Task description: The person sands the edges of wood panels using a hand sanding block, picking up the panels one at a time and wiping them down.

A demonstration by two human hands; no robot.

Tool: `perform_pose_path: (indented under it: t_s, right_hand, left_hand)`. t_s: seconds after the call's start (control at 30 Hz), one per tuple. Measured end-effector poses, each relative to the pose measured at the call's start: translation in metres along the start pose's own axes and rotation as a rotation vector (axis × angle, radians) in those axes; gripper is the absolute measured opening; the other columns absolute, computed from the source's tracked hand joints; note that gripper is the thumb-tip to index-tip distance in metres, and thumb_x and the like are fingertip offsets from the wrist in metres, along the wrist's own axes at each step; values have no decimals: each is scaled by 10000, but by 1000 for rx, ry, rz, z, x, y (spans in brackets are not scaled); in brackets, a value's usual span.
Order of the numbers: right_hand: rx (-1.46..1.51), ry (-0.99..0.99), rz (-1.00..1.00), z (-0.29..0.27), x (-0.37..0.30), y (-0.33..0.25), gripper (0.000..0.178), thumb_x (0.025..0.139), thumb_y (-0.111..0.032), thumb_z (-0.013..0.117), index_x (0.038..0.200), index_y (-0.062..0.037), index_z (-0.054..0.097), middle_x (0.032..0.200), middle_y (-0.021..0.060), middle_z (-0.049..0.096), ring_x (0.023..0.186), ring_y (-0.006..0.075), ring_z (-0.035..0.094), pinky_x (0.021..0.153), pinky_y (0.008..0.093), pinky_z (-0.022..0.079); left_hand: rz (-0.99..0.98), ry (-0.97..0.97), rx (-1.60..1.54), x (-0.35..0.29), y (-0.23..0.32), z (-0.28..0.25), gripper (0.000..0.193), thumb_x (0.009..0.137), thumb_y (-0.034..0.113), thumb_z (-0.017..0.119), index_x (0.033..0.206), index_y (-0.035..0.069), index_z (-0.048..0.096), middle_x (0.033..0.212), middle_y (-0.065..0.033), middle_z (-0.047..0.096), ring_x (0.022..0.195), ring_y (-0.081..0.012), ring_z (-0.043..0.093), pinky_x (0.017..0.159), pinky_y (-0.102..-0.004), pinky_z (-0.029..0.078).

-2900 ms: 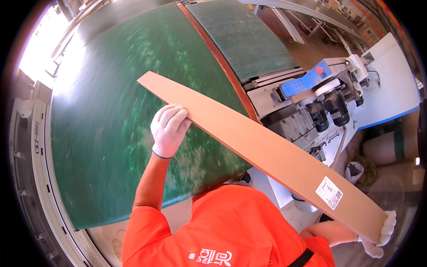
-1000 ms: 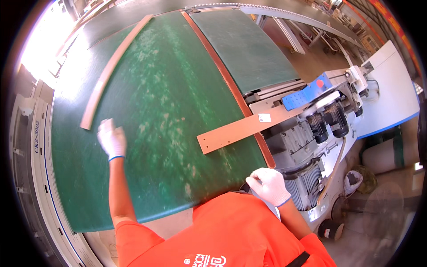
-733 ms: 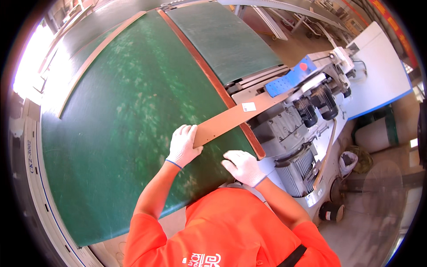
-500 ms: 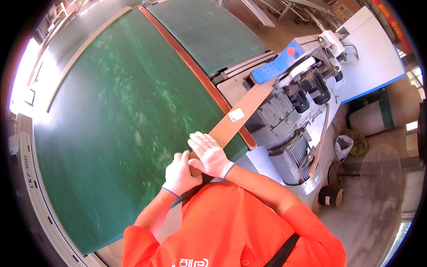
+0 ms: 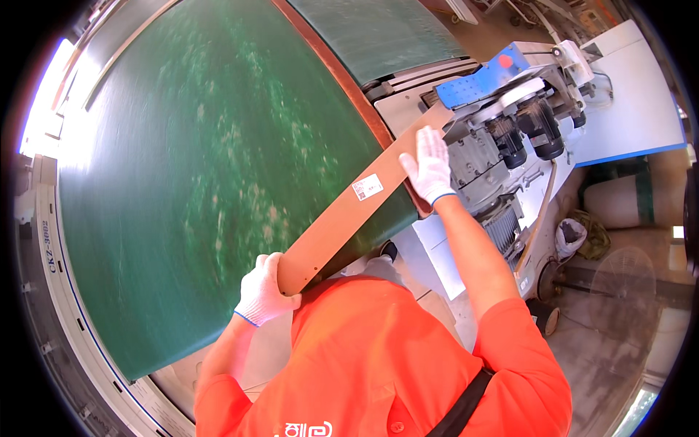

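Note:
A long narrow brown board (image 5: 364, 197) with a small white label lies slanted over the right edge of the green table (image 5: 182, 182). My left hand (image 5: 263, 291), in a white glove, grips the board's near end close to my chest. Farther up, my gloved right hand (image 5: 429, 166) rests flat on the board, just short of its far end. That far end lies at the grey machine (image 5: 502, 131) with its blue housing and black motors.
A brown strip (image 5: 335, 73) runs between the green table and a second green surface (image 5: 378, 29) behind it. A metal rail (image 5: 44, 277) borders the table's left side. At the right are a white panel (image 5: 626, 109), a sack (image 5: 619, 200) and concrete floor.
The board has slid up and to the right toward the machine. My right hand moved from the board's near end to near its far end. My left hand stayed on the near end.

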State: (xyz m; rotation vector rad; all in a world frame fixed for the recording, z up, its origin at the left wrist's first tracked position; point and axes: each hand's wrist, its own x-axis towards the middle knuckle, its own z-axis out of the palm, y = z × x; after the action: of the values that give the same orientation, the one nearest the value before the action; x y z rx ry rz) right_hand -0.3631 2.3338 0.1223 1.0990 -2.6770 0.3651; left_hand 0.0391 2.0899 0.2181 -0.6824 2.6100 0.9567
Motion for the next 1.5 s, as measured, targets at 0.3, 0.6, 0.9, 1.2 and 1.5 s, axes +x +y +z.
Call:
perform_pose_path:
  t_s: [0.3, 0.6, 0.9, 1.2, 1.5]
  right_hand:
    - [1264, -274, 1110, -59, -18, -88, 391, 922, -277, 771, 1183, -1, 678, 970, 91, 748, 710, 169, 712, 534, 290, 530]
    - [1523, -287, 757, -149, -27, -165, 277, 953, -234, 686, 1094, 4, 688, 883, 64, 723, 664, 121, 669, 521, 250, 499]
    - [2072, -115, 169, -196, -61, -155, 606, 1091, -405, 527, 1523, 8, 429, 1398, 107, 570, 1312, 188, 548, 1115, 392, 445]
    - [2306, 21, 325, -245, -81, -93, 656, 1009, -544, 590, 1441, -62, 482, 1342, 124, 606, 1237, 269, 594, 1071, 443, 489]
    - [2204, -51, 477, -258, -144, -62, 549, 883, -278, 668, 1357, -41, 524, 1217, 104, 606, 1115, 205, 575, 1012, 365, 469]
  left_hand:
    - [-30, -139, -262, -48, -23, 4, 929, 607, 353, 880, 1388, 12, 511, 1238, -193, 591, 1121, -405, 641, 952, -439, 547]
    - [-35, -12, -136, -50, 11, -35, 1150, 572, 315, 942, 1513, -27, 376, 1334, -248, 577, 1204, -410, 624, 1017, -453, 527]
    - [374, -29, -471, -20, 114, -40, 1073, 640, 256, 874, 1546, -25, 375, 1304, -204, 654, 1202, -290, 667, 1021, -368, 527]
    - [421, -166, -567, -17, 164, 27, 1057, 664, 209, 891, 1539, -26, 347, 1376, -173, 609, 1286, -249, 592, 1093, -357, 460]
    - [445, -68, -964, -9, 252, 105, 1171, 636, 537, 952, 1477, -54, 392, 1311, -80, 560, 1146, -172, 567, 1010, -335, 468]
